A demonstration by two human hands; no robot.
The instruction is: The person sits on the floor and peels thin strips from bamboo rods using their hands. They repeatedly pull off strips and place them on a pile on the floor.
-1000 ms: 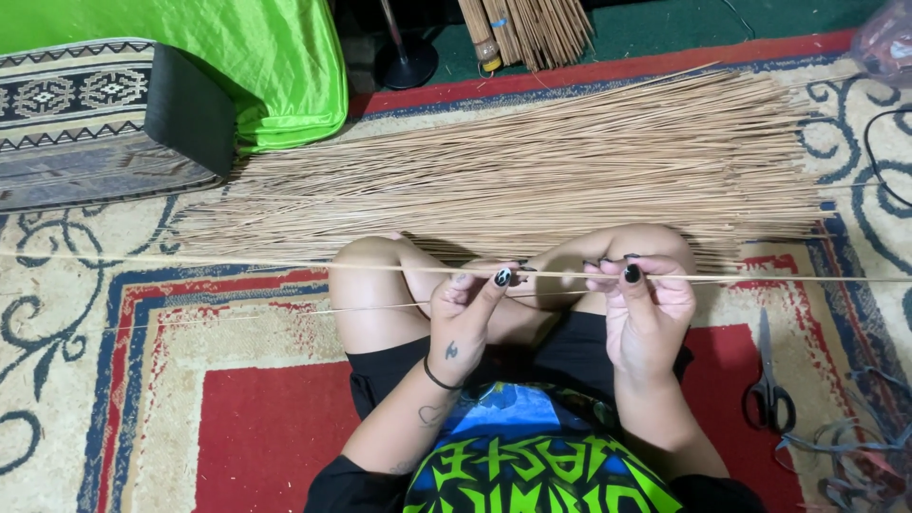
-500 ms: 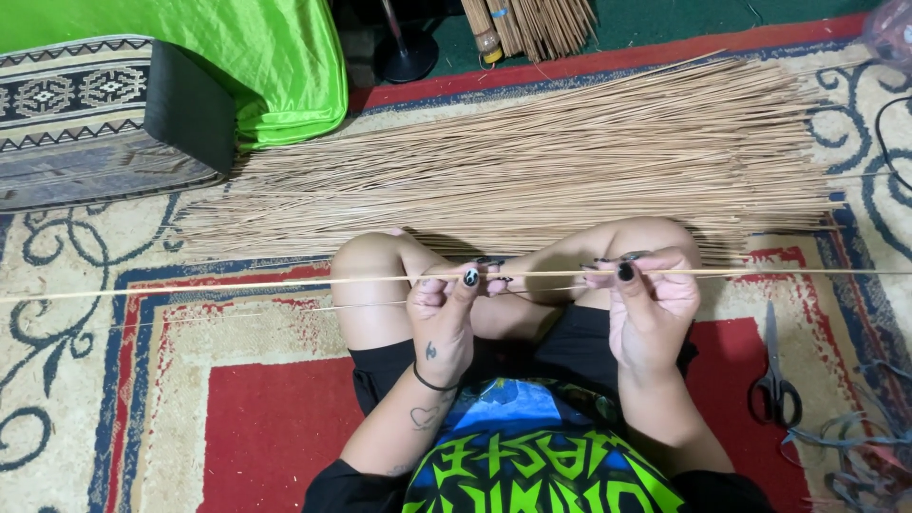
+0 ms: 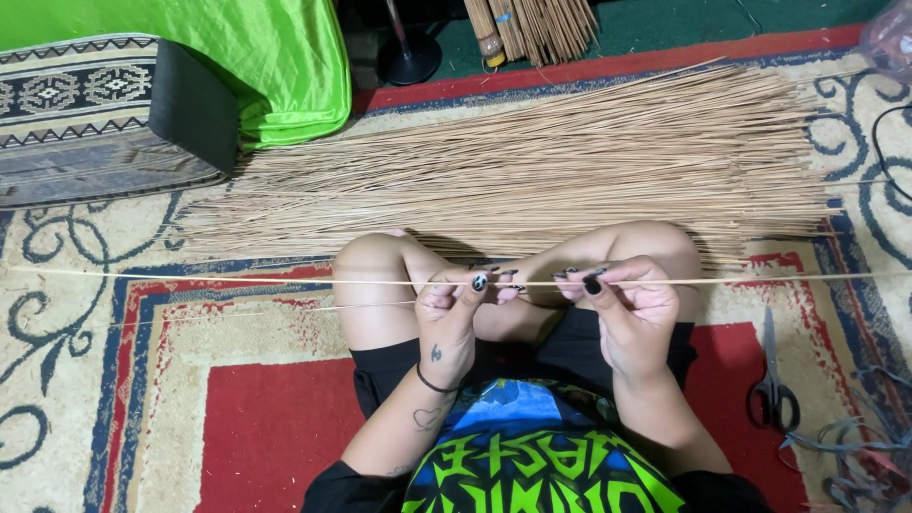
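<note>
Both my hands pinch one long thin stick (image 3: pixel 285 281) held level across my knees: left hand (image 3: pixel 454 309) & right hand (image 3: pixel 629 306) near each other, stick pile (image 3: pixel 532 166) on rug (image 3: pixel 171 418) just beyond.

A long stick (image 3: pixel 285 281) runs sideways above the knees, pinched by the left hand (image 3: pixel 454 306) and right hand (image 3: pixel 627 304). Beyond lies the stick pile (image 3: pixel 532 161) on the rug (image 3: pixel 142 399); scissors (image 3: pixel 771 385) lie right; a cushion (image 3: pixel 95 123) far left.
</note>
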